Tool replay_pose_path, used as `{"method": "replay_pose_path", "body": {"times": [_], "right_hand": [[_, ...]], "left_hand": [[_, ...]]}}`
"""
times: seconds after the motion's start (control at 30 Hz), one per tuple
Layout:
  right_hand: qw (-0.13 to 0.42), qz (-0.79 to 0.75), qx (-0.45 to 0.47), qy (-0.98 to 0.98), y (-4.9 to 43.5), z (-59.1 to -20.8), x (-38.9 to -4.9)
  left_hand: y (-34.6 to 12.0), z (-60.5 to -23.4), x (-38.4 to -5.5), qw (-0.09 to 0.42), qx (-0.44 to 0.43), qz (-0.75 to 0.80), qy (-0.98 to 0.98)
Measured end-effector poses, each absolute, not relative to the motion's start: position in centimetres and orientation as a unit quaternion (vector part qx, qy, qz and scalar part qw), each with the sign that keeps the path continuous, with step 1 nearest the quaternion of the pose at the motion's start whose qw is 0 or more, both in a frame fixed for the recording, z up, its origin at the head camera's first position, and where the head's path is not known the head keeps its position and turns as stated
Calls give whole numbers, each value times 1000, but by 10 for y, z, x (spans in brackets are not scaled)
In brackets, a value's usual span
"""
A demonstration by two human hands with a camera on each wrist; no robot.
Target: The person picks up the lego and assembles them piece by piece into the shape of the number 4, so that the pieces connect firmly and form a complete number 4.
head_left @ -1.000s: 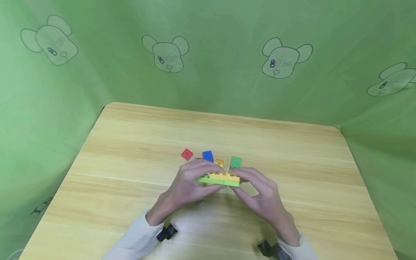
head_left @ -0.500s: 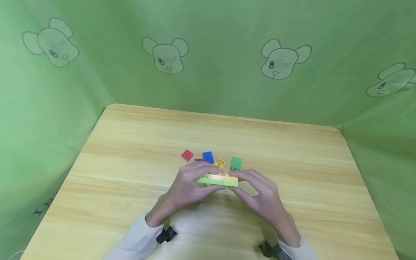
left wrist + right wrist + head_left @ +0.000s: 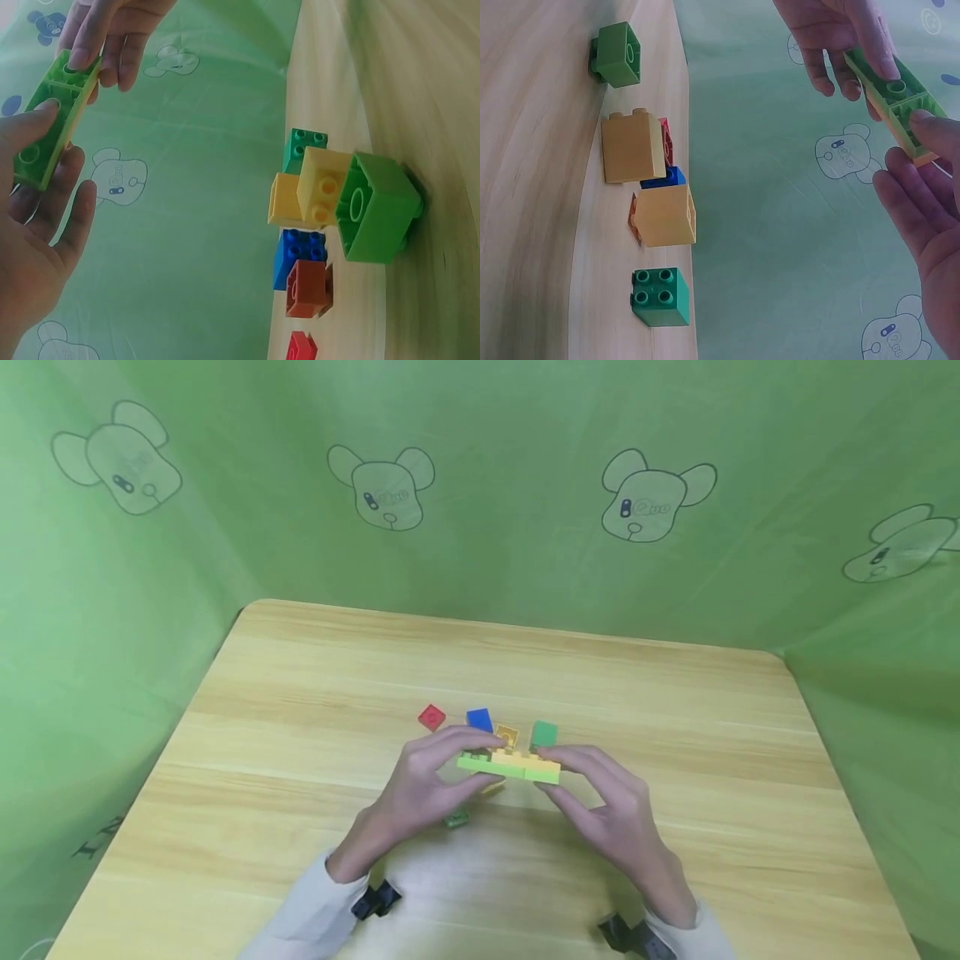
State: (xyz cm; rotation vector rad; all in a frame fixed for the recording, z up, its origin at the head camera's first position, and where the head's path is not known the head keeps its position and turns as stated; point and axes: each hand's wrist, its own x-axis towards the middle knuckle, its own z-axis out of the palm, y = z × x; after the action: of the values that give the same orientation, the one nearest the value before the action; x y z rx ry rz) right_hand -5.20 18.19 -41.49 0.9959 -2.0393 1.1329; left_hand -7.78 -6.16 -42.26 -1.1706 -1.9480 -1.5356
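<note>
Between my two hands is a joined row of toy building bricks (image 3: 516, 768), two light green ones below with yellow on top. My left hand (image 3: 411, 783) pinches its left part, thumb below and fingers above. At the right end, thumb and fingers of my right hand (image 3: 618, 806) grip it too. Both wrist views show the hollow green underside (image 3: 54, 124), with a thumb pressed on each section. Below the left hand a loose light green brick (image 3: 457, 817) lies on the table, near a yellow brick (image 3: 492, 787) partly hidden by that hand.
Beyond the hands lie a red brick (image 3: 432, 717), a blue brick (image 3: 479, 720), an upturned yellow brick (image 3: 507, 736) and a dark green brick (image 3: 544, 734). An orange-red brick (image 3: 306, 289) shows in the left wrist view. The wooden table (image 3: 712, 718) meets a green curtain (image 3: 510, 568) behind.
My left hand has shifted left and slightly up, uncovering the light green and yellow bricks beneath. The joined row has risen slightly and tilted, and more of its left end shows.
</note>
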Motion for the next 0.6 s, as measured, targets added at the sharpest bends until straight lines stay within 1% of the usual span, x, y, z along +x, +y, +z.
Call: {"method": "replay_pose_path", "body": {"times": [0.37, 0.6], "right_hand": [[285, 426, 368, -776, 180, -413, -50], [297, 419, 370, -774, 179, -411, -52]], "left_hand": [[-65, -420, -78, 195, -419, -558, -689], [-64, -415, -81, 208, -429, -548, -688]]}}
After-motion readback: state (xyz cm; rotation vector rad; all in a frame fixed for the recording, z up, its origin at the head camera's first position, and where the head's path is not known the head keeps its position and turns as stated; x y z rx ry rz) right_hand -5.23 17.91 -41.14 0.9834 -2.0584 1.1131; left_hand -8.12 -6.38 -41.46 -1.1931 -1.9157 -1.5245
